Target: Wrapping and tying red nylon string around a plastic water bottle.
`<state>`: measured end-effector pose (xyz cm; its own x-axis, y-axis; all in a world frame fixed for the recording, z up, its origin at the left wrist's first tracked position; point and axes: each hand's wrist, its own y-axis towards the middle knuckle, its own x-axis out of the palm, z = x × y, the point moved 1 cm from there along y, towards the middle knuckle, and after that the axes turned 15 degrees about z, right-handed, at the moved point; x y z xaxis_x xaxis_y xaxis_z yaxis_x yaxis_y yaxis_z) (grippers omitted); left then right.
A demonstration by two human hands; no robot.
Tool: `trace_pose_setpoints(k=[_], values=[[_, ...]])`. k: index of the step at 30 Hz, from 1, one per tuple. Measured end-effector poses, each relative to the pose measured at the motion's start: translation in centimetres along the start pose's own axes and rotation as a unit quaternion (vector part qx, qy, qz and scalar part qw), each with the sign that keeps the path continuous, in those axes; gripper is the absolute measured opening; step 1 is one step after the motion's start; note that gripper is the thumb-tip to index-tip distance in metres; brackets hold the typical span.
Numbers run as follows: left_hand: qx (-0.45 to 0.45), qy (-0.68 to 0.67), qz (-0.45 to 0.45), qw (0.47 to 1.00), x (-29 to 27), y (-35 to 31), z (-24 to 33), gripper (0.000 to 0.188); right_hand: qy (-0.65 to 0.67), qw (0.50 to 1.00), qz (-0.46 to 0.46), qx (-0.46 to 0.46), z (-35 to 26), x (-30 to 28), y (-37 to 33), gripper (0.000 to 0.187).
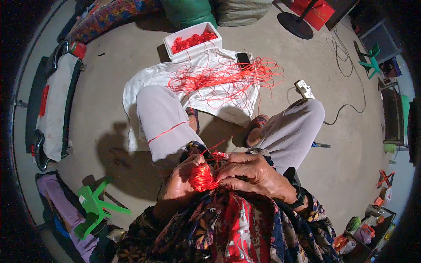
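Note:
A shiny red bundle of wound cord (202,177) is held close to my lap. My left hand (179,183) is closed around its left side. From the right, my right hand (258,176) pinches the bundle's narrow end between thumb and fingers. A loose cord end sticks up above the hands, and one red strand (169,132) runs across my left knee. Beyond my feet, a tangled spread of red cord (219,79) lies on a white cloth (139,94). Part of the bundle is hidden behind my fingers.
A white box (192,53) with more red cord stands behind the cloth. A dark phone (243,60) rests on the cloth. To the right are a white power strip (304,89) and a cable; a green stool (93,205) stands at the lower left.

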<state>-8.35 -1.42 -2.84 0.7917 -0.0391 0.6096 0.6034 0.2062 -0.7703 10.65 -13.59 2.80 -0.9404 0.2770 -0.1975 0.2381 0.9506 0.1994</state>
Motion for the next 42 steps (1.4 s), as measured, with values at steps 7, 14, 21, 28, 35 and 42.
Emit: trace_pose_setpoints(k=[7,14,21,28,35,42], values=[[0.017,0.022,0.012,1.000,1.3,-0.7,0.4,0.012,0.078,0.995,0.049,0.046,0.1,0.2,-0.2,0.010],[0.020,0.025,0.046,0.998,1.5,-0.6,0.3,0.013,0.084,0.994,0.074,0.017,0.6,0.4,0.1,0.010],[0.001,0.023,0.065,0.998,2.2,-1.0,0.3,0.012,0.114,0.992,0.035,0.036,0.3,0.4,0.0,0.010],[0.012,0.016,0.028,0.999,1.6,-0.6,0.3,0.013,0.107,0.985,0.045,0.127,-0.2,0.2,-0.4,0.008],[0.013,0.010,-0.092,0.996,0.2,0.9,0.2,0.013,-0.014,0.998,0.017,0.063,-0.7,-1.6,0.3,0.010],[0.015,0.125,-0.059,0.990,2.9,-1.0,0.9,0.011,-0.041,0.998,0.017,0.040,-1.0,-2.4,0.8,0.011]])
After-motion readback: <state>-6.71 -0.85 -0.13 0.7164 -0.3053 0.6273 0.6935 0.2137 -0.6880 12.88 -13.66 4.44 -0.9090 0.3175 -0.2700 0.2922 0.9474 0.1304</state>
